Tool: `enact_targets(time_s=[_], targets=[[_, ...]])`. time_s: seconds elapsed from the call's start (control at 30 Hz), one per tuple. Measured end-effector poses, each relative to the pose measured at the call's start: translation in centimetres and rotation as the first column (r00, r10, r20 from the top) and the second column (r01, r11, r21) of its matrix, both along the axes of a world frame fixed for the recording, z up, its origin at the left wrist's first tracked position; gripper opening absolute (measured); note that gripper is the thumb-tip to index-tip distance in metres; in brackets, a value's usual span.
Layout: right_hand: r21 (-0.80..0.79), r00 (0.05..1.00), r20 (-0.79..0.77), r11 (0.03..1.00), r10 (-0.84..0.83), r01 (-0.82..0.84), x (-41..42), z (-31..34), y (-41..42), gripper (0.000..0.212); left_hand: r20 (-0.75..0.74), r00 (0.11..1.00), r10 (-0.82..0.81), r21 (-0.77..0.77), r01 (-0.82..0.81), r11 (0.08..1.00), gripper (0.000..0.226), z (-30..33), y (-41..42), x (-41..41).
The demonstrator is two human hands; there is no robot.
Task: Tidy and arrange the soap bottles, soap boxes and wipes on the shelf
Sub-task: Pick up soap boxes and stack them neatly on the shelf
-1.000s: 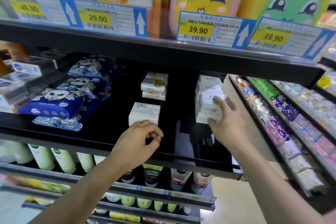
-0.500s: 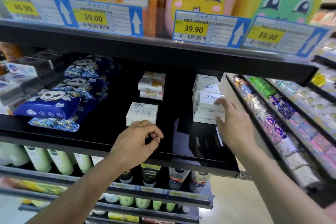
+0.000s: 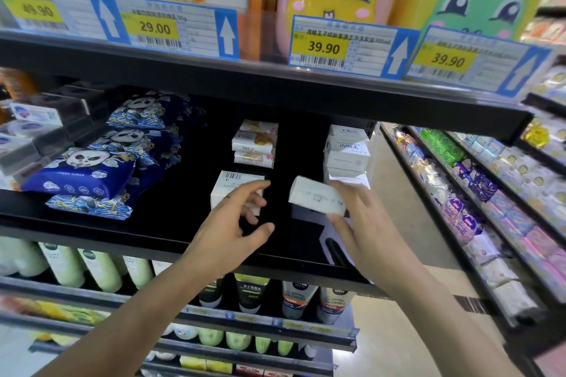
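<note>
My right hand point(image 3: 364, 223) holds a white soap box point(image 3: 317, 198) between thumb and fingers, lifted above the black shelf point(image 3: 171, 223) and blurred by motion. Behind it stands a stack of white soap boxes point(image 3: 347, 153) at the shelf's right end. My left hand point(image 3: 235, 223) hovers with fingers spread in front of a single white box with a barcode point(image 3: 235, 187), not gripping it. A stack of white and yellow soap boxes point(image 3: 255, 144) sits further back. Blue panda wipes packs point(image 3: 88, 174) are piled at the left.
Price tags point(image 3: 324, 47) line the upper shelf edge, with pink and green cartoon bottles above. Grey boxes point(image 3: 33, 131) fill the far left. Tubes and pale green bottles point(image 3: 101, 269) stand on lower shelves. Another aisle shelf with packets point(image 3: 477, 193) runs along the right.
My right hand has pulled one white box off the right stack and carried it left and toward me. My left hand has uncurled and spread its fingers near the barcode box.
</note>
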State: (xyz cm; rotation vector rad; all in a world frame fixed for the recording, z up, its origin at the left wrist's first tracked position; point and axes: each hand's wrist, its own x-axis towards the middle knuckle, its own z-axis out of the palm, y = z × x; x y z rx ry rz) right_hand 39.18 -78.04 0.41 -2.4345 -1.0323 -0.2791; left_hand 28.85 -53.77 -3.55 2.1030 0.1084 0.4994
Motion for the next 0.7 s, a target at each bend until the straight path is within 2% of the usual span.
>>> enact_targets(time_s=[0.1,0.2,0.3,0.47,0.6,0.7], targets=[[-0.018,0.998,-0.032,0.998,0.058,-0.059,-0.8,-0.4,0.9,0.052,-0.001,1.000,-0.031,0.111,0.031,0.993,0.083,0.1,-0.6,0.3],[0.046,0.990,-0.068,0.992,0.123,-0.120,-1.2,-1.4,1.3,0.053,-0.005,0.998,-0.068,0.163,0.068,0.984,0.079,0.1,-1.4,0.7],[0.164,0.974,-0.159,0.977,0.162,-0.136,-1.3,-2.2,1.3,0.053,0.015,0.998,-0.055,0.096,0.053,0.994,0.060,-0.1,-1.5,1.1],[0.381,0.892,-0.418,0.925,0.171,0.001,-1.4,-2.5,1.1,0.068,0.009,0.999,-0.053,-0.022,0.054,0.998,0.053,-0.3,-1.2,1.1],[0.406,0.858,-0.480,0.913,0.182,0.033,-0.4,-2.4,1.0,0.052,0.000,0.998,-0.060,-0.077,0.060,0.995,0.053,-0.5,-1.3,1.1],[0.398,0.843,-0.508,0.916,0.175,0.049,0.0,-2.6,1.0,0.049,-0.009,0.998,-0.061,-0.122,0.060,0.991,0.053,-0.4,-1.1,1.0]])
